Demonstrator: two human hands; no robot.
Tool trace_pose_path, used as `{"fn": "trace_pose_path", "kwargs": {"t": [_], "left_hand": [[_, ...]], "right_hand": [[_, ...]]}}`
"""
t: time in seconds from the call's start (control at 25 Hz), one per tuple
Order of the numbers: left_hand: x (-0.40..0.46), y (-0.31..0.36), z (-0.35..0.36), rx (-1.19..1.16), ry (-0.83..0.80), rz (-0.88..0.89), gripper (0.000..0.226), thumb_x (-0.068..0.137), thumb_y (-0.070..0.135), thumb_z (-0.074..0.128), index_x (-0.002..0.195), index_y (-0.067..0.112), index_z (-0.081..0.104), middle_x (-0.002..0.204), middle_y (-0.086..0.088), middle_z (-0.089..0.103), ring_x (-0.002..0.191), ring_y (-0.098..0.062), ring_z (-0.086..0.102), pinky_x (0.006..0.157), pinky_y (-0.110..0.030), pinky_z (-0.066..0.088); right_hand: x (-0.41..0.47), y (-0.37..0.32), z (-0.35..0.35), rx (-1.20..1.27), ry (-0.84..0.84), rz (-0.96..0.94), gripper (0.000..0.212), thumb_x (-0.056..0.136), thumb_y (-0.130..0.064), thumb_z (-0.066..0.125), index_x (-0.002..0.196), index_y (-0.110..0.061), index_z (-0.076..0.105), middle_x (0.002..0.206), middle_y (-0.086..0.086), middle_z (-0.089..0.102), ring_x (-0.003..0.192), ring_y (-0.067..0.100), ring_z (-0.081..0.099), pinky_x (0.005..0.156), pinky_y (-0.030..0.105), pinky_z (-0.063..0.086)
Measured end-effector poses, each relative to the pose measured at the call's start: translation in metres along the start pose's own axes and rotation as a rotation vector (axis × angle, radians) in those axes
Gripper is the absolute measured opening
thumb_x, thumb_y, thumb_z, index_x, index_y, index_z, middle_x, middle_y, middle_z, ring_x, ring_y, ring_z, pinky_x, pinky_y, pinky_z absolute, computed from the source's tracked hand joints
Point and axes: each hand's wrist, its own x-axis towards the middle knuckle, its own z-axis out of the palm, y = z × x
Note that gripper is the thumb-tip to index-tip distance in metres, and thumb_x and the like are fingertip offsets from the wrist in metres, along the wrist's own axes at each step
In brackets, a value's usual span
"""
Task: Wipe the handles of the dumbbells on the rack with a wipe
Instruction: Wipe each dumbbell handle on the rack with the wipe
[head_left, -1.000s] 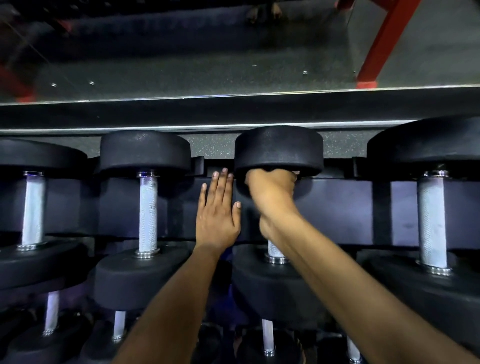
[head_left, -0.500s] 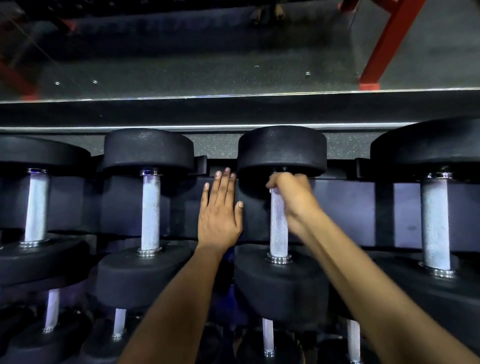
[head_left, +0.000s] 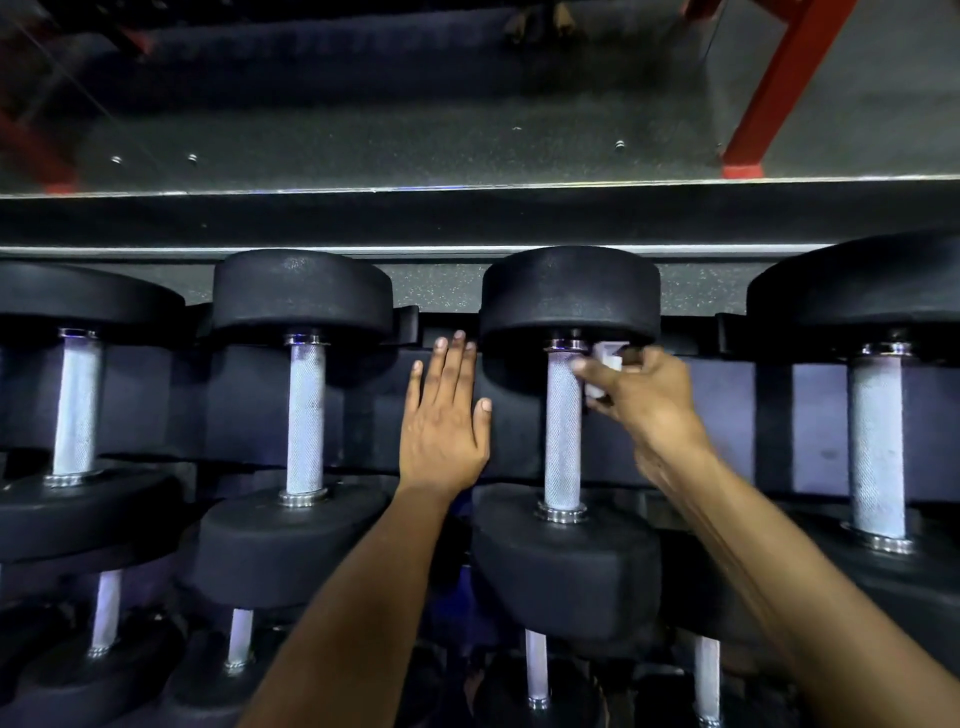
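Black dumbbells with knurled silver handles lie in a row on the dark rack (head_left: 363, 395). My right hand (head_left: 641, 400) holds a small white wipe (head_left: 605, 366) just right of the upper end of the middle dumbbell's handle (head_left: 563, 431); its forefinger reaches to the handle's edge. My left hand (head_left: 447, 415) rests flat, fingers straight, on the rack panel between that handle and the one to its left (head_left: 305, 415). More handles stand at the far left (head_left: 77, 405) and far right (head_left: 875, 441).
A lower row of dumbbells (head_left: 239, 644) shows beneath the top row. Behind the rack runs a mirror (head_left: 363, 104) with a metal lower edge, reflecting the grey floor and a red frame leg (head_left: 774, 88).
My right hand has let go of the middle handle's top and drawn off to its right with the wipe, baring the whole handle. My left hand has stayed in place.
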Motion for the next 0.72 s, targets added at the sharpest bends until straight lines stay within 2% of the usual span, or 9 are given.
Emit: {"fn": "trace_pose_path", "kwargs": {"t": [0.08,0.12,0.2,0.32,0.4,0.52,0.6,0.64,0.72], "left_hand": [[0.000,-0.001,0.000,-0.002,-0.002,-0.002,0.061,0.095,0.030,0.030,0.150,0.004,0.028,0.160,-0.008,0.021,0.148,-0.020,0.012,0.120,-0.040,0.008],[-0.001,-0.001,0.000,-0.008,0.000,-0.001,0.061,0.095,0.030,0.030,0.150,0.004,0.029,0.159,-0.008,0.022,0.148,-0.020,0.013,0.120,-0.041,0.009],[-0.001,-0.001,0.002,-0.021,0.001,0.006,0.061,0.095,0.030,0.029,0.150,0.004,0.030,0.159,-0.009,0.023,0.148,-0.021,0.014,0.120,-0.042,0.010],[-0.001,-0.002,0.002,-0.016,0.002,0.004,0.061,0.095,0.030,0.028,0.150,0.005,0.028,0.159,-0.008,0.023,0.148,-0.021,0.014,0.120,-0.041,0.010],[0.000,-0.001,0.002,-0.010,0.004,-0.002,0.061,0.094,0.030,0.031,0.150,0.005,0.028,0.159,-0.008,0.023,0.148,-0.020,0.015,0.121,-0.039,0.007],[-0.001,-0.001,0.001,-0.010,0.003,-0.011,0.062,0.094,0.031,0.031,0.150,0.005,0.028,0.160,-0.007,0.021,0.148,-0.020,0.014,0.121,-0.038,0.006],[-0.001,-0.001,0.001,0.000,-0.010,-0.007,0.062,0.094,0.031,0.030,0.151,0.005,0.027,0.160,-0.007,0.021,0.148,-0.020,0.013,0.121,-0.039,0.007],[0.000,-0.001,0.001,0.004,-0.014,-0.007,0.062,0.095,0.031,0.030,0.151,0.005,0.027,0.160,-0.007,0.020,0.148,-0.019,0.012,0.121,-0.039,0.007],[0.000,-0.001,0.001,0.007,-0.014,-0.008,0.061,0.096,0.031,0.029,0.151,0.005,0.026,0.160,-0.007,0.020,0.149,-0.019,0.012,0.121,-0.038,0.005]], "right_hand": [[-0.019,0.005,-0.005,-0.211,0.131,-0.246,0.026,0.079,-0.006,0.070,0.068,-0.023,0.054,0.074,0.008,0.064,0.065,0.012,0.060,0.066,0.021,0.054],[-0.031,0.003,0.002,-0.327,0.083,-0.426,0.023,0.082,-0.006,0.067,0.073,-0.025,0.058,0.076,0.004,0.067,0.065,0.004,0.061,0.064,0.013,0.050],[-0.042,-0.005,0.017,-0.637,-0.209,-0.901,0.023,0.086,-0.003,0.058,0.095,-0.021,0.069,0.093,-0.001,0.071,0.084,0.000,0.064,0.080,0.014,0.048],[-0.001,-0.017,0.016,-1.487,-0.579,-1.743,0.036,0.090,-0.013,0.036,0.102,-0.008,0.070,0.108,0.007,0.070,0.106,0.021,0.064,0.106,0.030,0.031],[0.030,-0.029,-0.025,-1.843,-0.745,-1.803,0.049,0.096,-0.011,0.020,0.116,-0.001,0.064,0.121,0.013,0.064,0.118,0.024,0.058,0.115,0.035,0.017],[0.043,-0.029,-0.051,-1.944,-0.578,-1.825,0.052,0.098,-0.004,0.011,0.132,0.001,0.050,0.137,0.014,0.051,0.130,0.023,0.046,0.115,0.037,0.012],[0.040,-0.018,-0.024,-1.996,-0.523,-1.797,0.050,0.095,-0.003,0.019,0.108,-0.006,0.067,0.113,0.010,0.067,0.113,0.023,0.061,0.113,0.034,0.024],[0.041,-0.014,-0.002,-1.994,-0.588,-1.786,0.045,0.092,-0.005,0.026,0.093,-0.011,0.071,0.097,0.005,0.070,0.100,0.021,0.066,0.111,0.033,0.029],[0.034,-0.012,0.027,-2.022,-0.820,-1.676,0.026,0.089,-0.010,0.043,0.088,-0.015,0.069,0.091,0.002,0.068,0.095,0.019,0.065,0.111,0.033,0.030]]}}
